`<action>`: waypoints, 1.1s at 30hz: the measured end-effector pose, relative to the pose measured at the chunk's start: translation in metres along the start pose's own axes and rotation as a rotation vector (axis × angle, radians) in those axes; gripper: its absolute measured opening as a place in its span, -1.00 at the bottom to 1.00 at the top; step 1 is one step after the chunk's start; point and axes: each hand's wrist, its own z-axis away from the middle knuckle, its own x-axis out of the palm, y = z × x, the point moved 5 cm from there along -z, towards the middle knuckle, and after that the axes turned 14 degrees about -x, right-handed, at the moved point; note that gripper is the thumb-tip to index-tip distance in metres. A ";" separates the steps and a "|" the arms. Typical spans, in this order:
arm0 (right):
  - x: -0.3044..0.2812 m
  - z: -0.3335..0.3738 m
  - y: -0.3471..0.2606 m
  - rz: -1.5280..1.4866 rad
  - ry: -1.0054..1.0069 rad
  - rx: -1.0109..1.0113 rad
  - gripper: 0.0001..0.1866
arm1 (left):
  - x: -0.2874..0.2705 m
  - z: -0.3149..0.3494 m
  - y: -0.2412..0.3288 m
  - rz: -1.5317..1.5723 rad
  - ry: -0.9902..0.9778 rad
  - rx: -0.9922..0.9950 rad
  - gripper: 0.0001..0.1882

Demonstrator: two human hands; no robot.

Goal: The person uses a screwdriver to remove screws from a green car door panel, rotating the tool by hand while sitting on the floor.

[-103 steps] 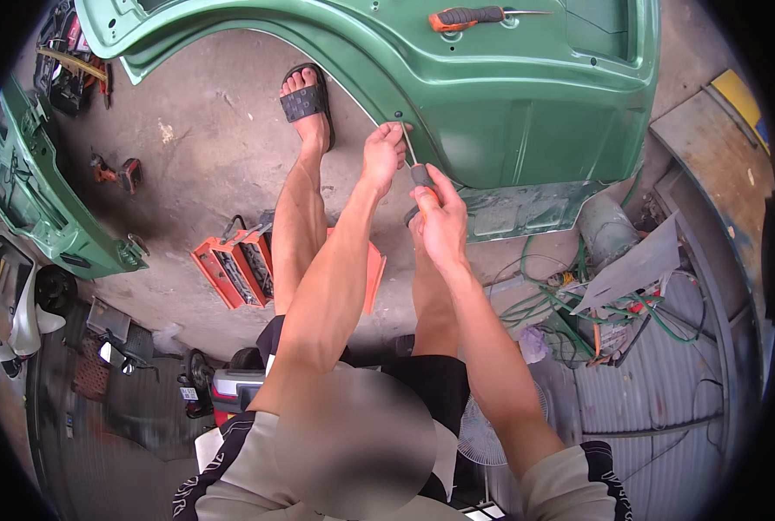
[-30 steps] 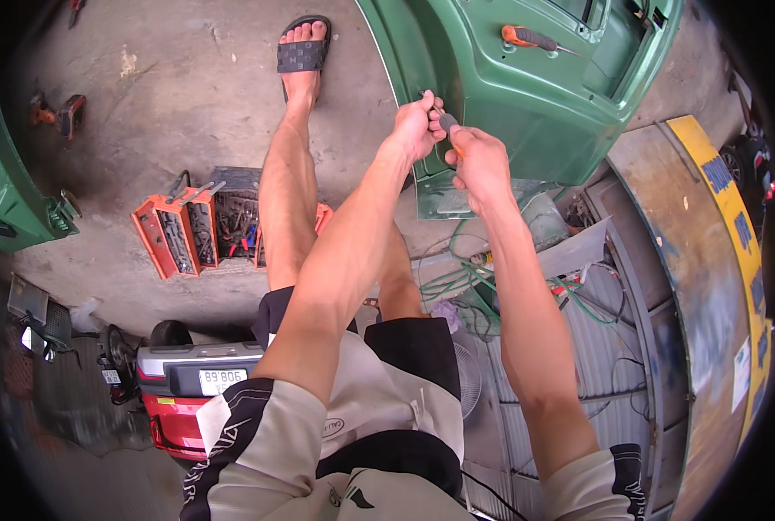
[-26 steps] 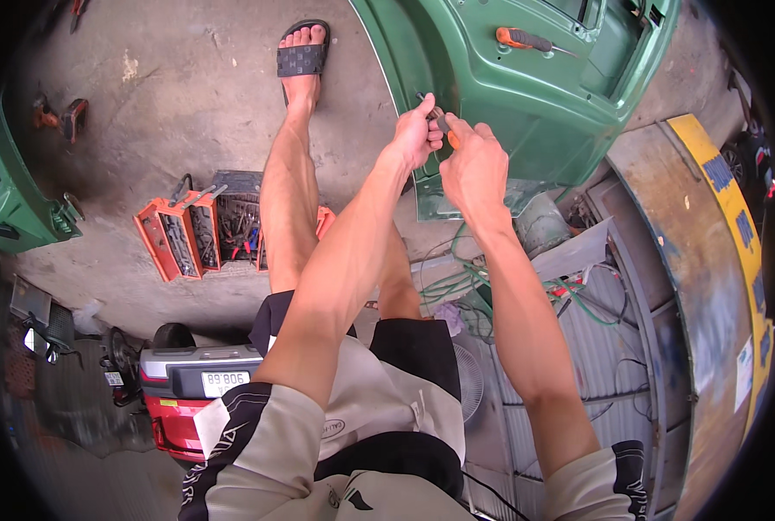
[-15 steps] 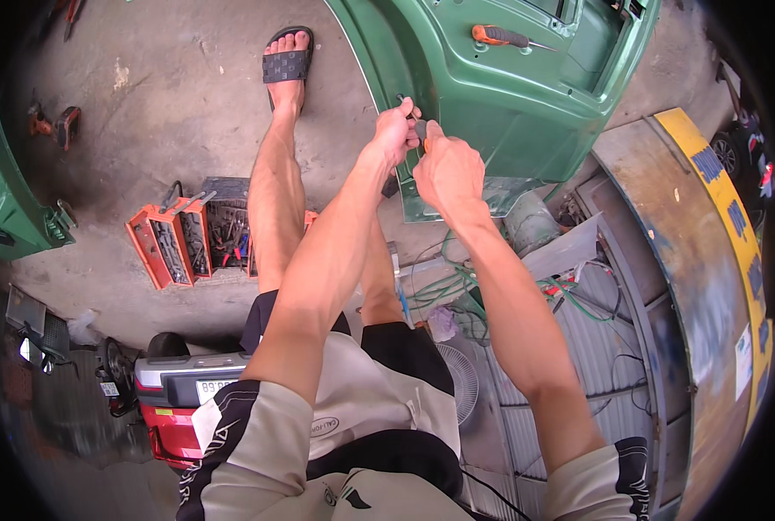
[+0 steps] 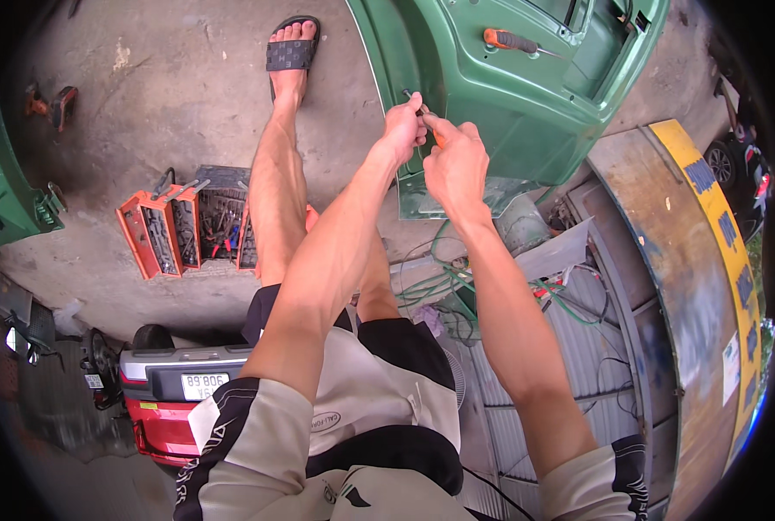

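Both your hands meet at the near, left part of a large green body panel [image 5: 526,117], which fills the far middle of the scene. Your right hand [image 5: 459,165] wraps its fingers round the orange handle of the held screwdriver [image 5: 440,138], the index finger stretched left toward the shaft. Your left hand [image 5: 405,124] is just beside it, fingers curled and pressed together, thumb pointing far; whether they pinch the shaft or some small part, you cannot tell from here, because the knuckles hide it. A small dark spot [image 5: 407,93], perhaps a fastener or a hole, shows just beyond that thumb. For good work here, keep the shaft in line with whatever it bears on, press gently, and keep the left fingertips out of the path of a slip, which could also scratch the paint. A second screwdriver [image 5: 511,40] rests farther off on the panel; mind it when the metal shakes.
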 end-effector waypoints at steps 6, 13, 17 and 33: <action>0.006 0.004 0.009 -0.279 0.124 0.186 -0.46 | 0.006 0.007 0.002 -0.056 0.126 0.073 -0.61; -0.019 0.004 -0.022 -0.283 -0.006 0.219 -0.38 | -0.013 0.011 0.012 0.001 0.007 0.075 -0.62; 0.009 0.016 0.023 -1.964 0.148 0.859 -0.58 | 0.030 -0.005 -0.017 0.027 -0.059 0.101 -0.60; 0.043 0.022 0.013 -1.788 0.128 0.841 -0.65 | -0.004 -0.020 -0.002 -0.046 -0.065 0.093 -0.51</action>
